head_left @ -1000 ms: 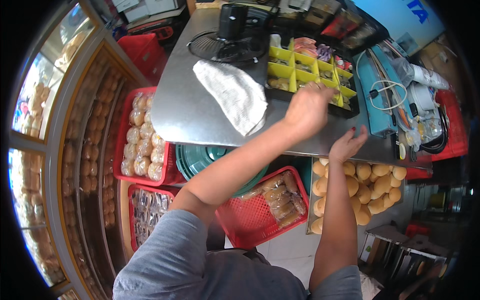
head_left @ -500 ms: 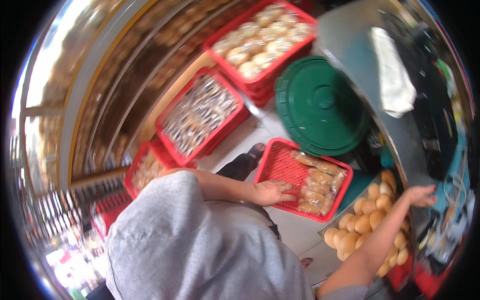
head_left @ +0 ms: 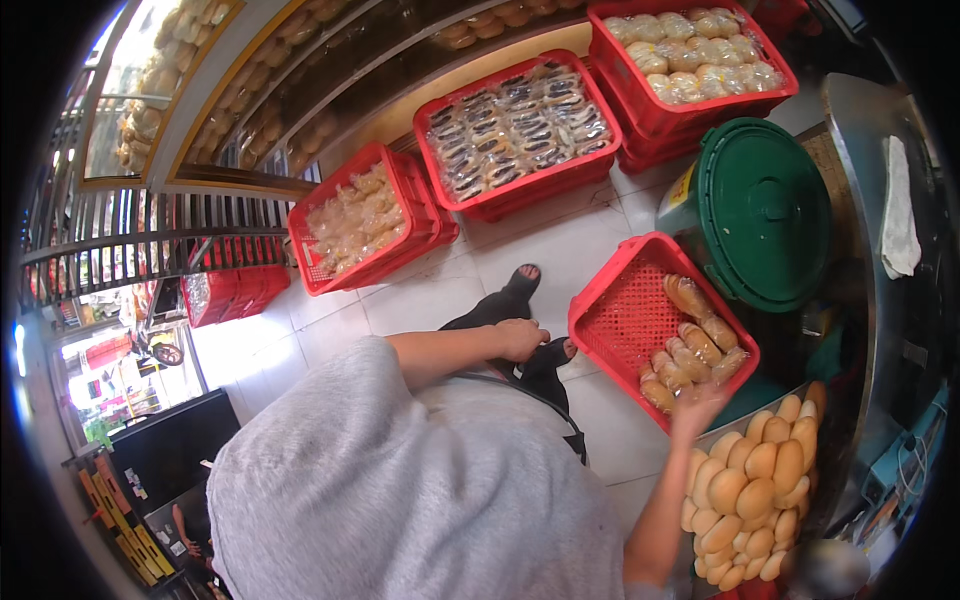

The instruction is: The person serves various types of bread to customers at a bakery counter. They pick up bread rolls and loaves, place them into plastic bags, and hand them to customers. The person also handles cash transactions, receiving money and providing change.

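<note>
A red plastic crate (head_left: 628, 300), lined with mesh, stands in front of me. Several clear-wrapped bread rolls (head_left: 685, 360) lie along its right and near sides. My right hand (head_left: 703, 402) is at the crate's near right edge, up against the wrapped rolls. It is smeared by motion, so its grip is unclear. My left hand (head_left: 522, 340) hovers left of the crate, fingers curled in, with nothing visible in it. Just right of my right forearm is a large heap of unwrapped bread rolls (head_left: 750, 485).
A green lidded bin (head_left: 770, 215) stands behind the crate. Stacked red crates of wrapped pastries (head_left: 520, 130), buns (head_left: 695, 55) and other baked goods (head_left: 355, 220) line the shelves. A metal counter (head_left: 868, 330) with a white cloth (head_left: 898, 215) runs along the right.
My left hand has come out of the crate to the left. My right hand has swung in from the counter side to the wrapped rolls. The view has turned.
</note>
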Tool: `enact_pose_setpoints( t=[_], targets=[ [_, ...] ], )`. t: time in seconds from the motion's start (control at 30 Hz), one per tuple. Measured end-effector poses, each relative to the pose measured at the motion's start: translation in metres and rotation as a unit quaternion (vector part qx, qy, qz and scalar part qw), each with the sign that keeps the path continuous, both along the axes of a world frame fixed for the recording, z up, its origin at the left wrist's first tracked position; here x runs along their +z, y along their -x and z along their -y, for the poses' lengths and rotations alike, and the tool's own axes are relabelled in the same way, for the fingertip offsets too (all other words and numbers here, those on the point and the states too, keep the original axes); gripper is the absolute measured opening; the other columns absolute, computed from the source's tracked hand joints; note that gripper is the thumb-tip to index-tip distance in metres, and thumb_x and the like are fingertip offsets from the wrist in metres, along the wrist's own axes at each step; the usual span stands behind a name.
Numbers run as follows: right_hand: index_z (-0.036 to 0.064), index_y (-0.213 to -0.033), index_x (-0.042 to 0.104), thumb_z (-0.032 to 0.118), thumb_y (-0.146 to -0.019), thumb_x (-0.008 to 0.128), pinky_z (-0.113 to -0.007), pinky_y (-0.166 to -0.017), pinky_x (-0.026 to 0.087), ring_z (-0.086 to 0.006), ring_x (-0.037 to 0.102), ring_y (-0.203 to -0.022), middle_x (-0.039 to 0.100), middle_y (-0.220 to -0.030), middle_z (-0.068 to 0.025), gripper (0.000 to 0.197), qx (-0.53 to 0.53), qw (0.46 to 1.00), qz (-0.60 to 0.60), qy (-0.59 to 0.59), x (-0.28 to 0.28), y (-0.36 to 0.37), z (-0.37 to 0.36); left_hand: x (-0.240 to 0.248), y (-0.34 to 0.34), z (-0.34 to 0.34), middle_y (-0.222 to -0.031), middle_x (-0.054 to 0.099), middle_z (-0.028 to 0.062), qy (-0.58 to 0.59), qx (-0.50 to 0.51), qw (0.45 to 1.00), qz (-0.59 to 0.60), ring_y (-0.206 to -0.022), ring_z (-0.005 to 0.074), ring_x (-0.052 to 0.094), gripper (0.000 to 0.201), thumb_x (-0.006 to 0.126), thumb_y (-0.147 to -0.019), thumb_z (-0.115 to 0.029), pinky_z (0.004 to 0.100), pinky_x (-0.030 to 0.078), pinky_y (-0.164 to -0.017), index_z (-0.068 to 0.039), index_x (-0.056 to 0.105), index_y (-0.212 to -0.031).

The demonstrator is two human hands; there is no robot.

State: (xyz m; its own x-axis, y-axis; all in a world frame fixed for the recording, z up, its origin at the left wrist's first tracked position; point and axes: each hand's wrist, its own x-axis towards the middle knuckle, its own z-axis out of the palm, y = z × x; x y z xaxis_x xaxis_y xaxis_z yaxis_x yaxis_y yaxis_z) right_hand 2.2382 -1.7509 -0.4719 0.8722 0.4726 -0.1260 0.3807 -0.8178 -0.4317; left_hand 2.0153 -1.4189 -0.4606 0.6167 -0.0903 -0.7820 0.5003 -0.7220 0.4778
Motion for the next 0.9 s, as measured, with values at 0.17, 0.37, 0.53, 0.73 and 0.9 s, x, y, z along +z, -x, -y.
enact_pose_setpoints(
  t=[0.17, 0.37, 0.53, 0.73, 0.9],
  targets=[
    [0.0106, -0.122, 0.058, 0.023, -0.078, 0.073, -0.057, -0.110, 0.027, -0.0503, 0.021, -0.137, 0.028, -0.147, -0.0266, 0.048, 0.094, 0.955, -0.269, 0.079, 0.020, 0.209, 0.018, -0.028, 0.020, -0.028, -0.114, 0.060, 0.0202, 0.007, -0.001, 1.000, 0.008, -0.111, 0.0364, 0.058, 0.045, 0.065, -0.086, -0.021, 0.0444, 0.047, -0.094, -0.010, 0.054, -0.127],
    [0.0089, -0.127, 0.057, 0.033, -0.084, 0.069, -0.043, -0.103, 0.039, -0.0375, 0.048, -0.124, 0.052, -0.130, -0.0239, 0.051, -0.223, 0.834, -0.503, 0.027, -0.015, 0.349, -0.002, -0.091, 0.024, -0.091, -0.117, 0.060, 0.0209, -0.047, -0.026, 0.999, -0.005, -0.109, 0.0368, 0.059, 0.040, 0.062, -0.085, -0.016, 0.0449, 0.047, -0.093, -0.006, 0.055, -0.123],
    [0.0077, -0.131, 0.054, 0.033, -0.085, 0.067, -0.040, -0.098, 0.043, -0.0329, 0.053, -0.120, 0.055, -0.129, -0.0206, 0.054, -0.271, 0.827, -0.488, -0.071, -0.002, 0.379, -0.103, -0.129, -0.010, -0.099, -0.123, 0.055, 0.0231, -0.083, -0.113, 0.990, 0.015, -0.111, 0.0385, 0.057, 0.030, 0.062, -0.084, -0.013, 0.0444, 0.047, -0.095, 0.000, 0.058, -0.111],
    [0.0068, -0.131, 0.052, 0.024, -0.089, 0.064, -0.035, -0.081, 0.052, -0.0261, 0.063, -0.104, 0.060, -0.120, -0.0156, 0.047, -0.498, 0.656, -0.543, -0.166, -0.027, 0.432, -0.090, -0.174, -0.066, -0.039, -0.143, 0.037, 0.0264, -0.039, -0.080, 0.990, 0.111, -0.124, 0.0397, 0.048, 0.065, 0.066, -0.085, -0.016, 0.0432, 0.045, -0.101, -0.015, 0.037, -0.143],
    [0.0067, -0.131, 0.050, 0.017, -0.092, 0.060, -0.034, -0.074, 0.054, -0.0244, 0.065, -0.098, 0.059, -0.117, -0.0143, 0.042, -0.578, 0.581, -0.535, -0.205, -0.026, 0.460, -0.086, -0.182, -0.117, 0.001, -0.150, 0.026, 0.0277, -0.145, -0.152, 0.976, 0.063, -0.126, 0.0441, 0.046, 0.070, 0.059, -0.090, -0.033, 0.0473, 0.046, -0.100, -0.031, 0.023, -0.150]
  ],
)
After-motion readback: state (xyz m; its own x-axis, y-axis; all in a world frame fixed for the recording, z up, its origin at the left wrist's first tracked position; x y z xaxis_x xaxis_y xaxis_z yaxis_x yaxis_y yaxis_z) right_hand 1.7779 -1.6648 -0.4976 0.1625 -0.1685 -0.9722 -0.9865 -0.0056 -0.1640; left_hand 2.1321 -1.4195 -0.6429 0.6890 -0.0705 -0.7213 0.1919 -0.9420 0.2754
